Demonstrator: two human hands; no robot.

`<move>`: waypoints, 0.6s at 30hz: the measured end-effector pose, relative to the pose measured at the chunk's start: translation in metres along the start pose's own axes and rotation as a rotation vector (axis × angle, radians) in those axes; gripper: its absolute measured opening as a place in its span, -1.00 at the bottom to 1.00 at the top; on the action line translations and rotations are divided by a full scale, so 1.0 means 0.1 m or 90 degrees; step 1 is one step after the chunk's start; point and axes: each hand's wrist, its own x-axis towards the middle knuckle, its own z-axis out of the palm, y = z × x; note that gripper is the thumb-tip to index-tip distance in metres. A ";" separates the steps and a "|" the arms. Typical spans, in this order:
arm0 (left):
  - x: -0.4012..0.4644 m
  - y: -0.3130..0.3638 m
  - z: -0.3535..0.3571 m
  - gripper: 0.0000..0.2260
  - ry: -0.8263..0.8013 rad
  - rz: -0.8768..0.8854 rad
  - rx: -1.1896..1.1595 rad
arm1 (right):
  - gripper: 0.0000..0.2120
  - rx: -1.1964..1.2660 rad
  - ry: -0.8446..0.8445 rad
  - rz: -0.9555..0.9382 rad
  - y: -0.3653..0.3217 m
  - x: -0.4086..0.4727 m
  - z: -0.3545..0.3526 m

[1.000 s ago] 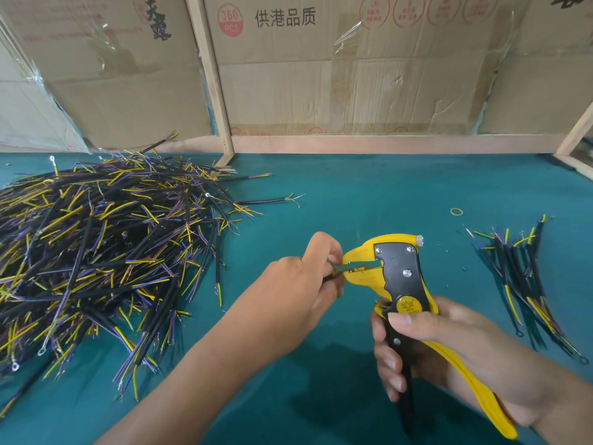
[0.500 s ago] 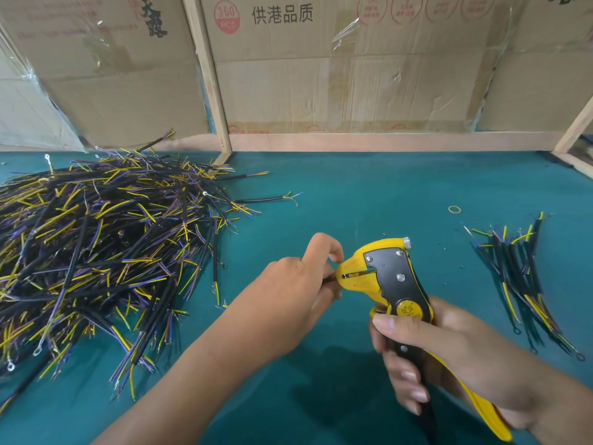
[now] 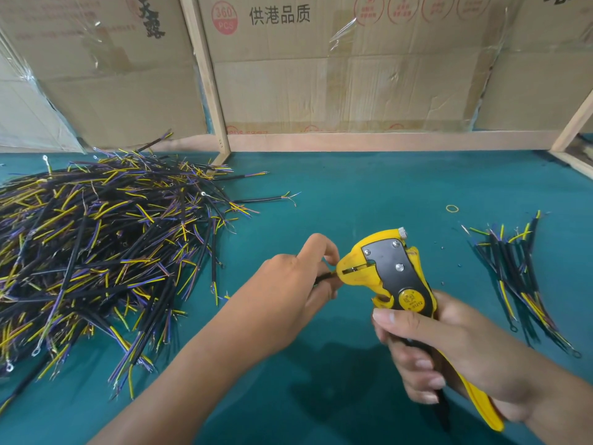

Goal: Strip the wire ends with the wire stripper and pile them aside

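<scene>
Feeding a wire end into the stripper

Left hand (image 3: 288,284) pinches the wire (image 3: 324,277); right hand (image 3: 449,351) grips the stripper (image 3: 388,271). Keep the wire straight, then squeeze fully.

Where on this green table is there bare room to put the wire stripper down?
Bare mat lies between the big wire pile and the small wire pile, up toward the wooden rail; only a rubber band lies there. The left side is crowded with wires.
</scene>
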 end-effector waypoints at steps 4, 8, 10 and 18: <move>0.01 -0.04 0.00 -0.93 0.019 0.010 -0.005 | -0.60 -0.001 0.002 -0.003 -0.01 0.00 -0.01; 0.01 -0.07 -0.02 -0.89 0.044 0.038 -0.008 | -0.64 0.022 0.012 -0.017 -0.04 0.01 -0.05; 0.01 -0.09 -0.03 -0.88 0.048 0.036 -0.006 | -0.65 0.060 0.020 -0.022 -0.05 0.01 -0.06; 0.01 -0.11 -0.09 -0.88 0.054 0.010 -0.079 | -0.65 0.138 0.020 -0.060 -0.13 0.01 -0.12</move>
